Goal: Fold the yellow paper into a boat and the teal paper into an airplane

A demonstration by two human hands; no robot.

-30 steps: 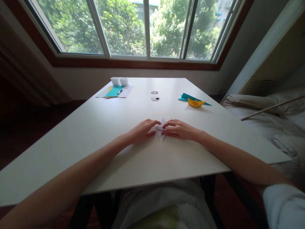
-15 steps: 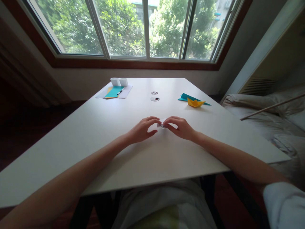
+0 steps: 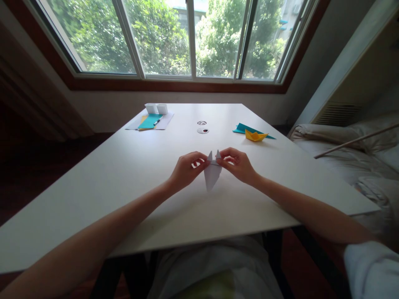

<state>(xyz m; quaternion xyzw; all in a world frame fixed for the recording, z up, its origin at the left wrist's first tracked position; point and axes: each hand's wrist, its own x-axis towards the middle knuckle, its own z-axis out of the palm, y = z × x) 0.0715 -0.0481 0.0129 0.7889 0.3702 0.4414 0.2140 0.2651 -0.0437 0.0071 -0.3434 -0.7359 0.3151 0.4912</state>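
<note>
Folded white paper [image 3: 212, 174], matte, creased into a narrow kite shape with two small peaks on top, is lifted off the white table [image 3: 124, 174]. Left hand [image 3: 186, 170] and right hand [image 3: 238, 165] each pinch one peak. Beyond the grip: yellow paper boat [image 3: 255, 135] on teal paper [image 3: 241, 127]; no writing legible, possibly too small.
</note>
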